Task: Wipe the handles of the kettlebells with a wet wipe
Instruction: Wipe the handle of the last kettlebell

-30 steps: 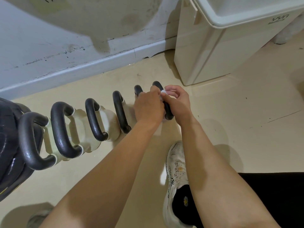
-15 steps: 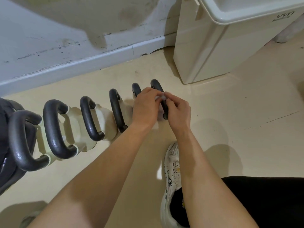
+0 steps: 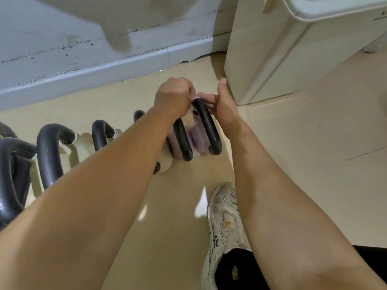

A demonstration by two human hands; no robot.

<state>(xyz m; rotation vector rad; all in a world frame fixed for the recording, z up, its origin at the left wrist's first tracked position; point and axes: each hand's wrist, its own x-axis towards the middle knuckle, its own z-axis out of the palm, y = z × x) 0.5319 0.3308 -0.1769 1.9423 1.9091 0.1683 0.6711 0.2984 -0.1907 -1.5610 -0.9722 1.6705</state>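
On the floor [image 3: 293, 147] — left hand [image 3: 173, 97] pinches the wet wipe [image 3: 194, 98] atop the kettlebell handle [image 3: 207, 124]; right hand [image 3: 224, 104] presses it, fingers unclenched.

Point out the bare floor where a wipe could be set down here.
Bare floor lies wide between the right forearm, the cabinet and the shoe. A narrower strip runs between the baseboard and the kettlebells. Crowded: the end handle, where the left hand pinches the wet wipe beside the right hand.
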